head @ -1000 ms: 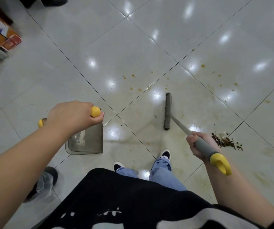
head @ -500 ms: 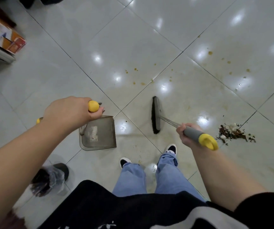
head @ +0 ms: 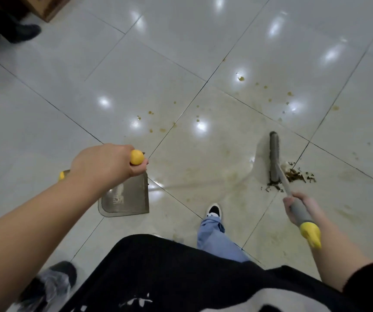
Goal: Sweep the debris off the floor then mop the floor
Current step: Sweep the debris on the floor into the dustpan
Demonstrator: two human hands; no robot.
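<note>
My left hand (head: 104, 164) grips the yellow-tipped handle of a grey dustpan (head: 128, 197), whose pan rests on the white tiled floor (head: 158, 52) just below the hand. My right hand (head: 299, 207) grips the grey, yellow-ended handle of a broom (head: 274, 154). The broom's head stands on the floor against the left side of a small pile of brown debris (head: 296, 175). A few bits lie below the broom head. Brown drops and smears (head: 158, 129) dot the tiles ahead.
My foot in a black-and-white shoe (head: 213, 210) stands between dustpan and broom. A small black bin with a clear liner (head: 50, 287) sits at the lower left. Another person's dark shoe (head: 26, 32) and a brown box (head: 46, 5) are at the top left.
The broom has swung right from the middle of the floor to the debris pile. The view has shifted, and my left hand still holds the dustpan.
</note>
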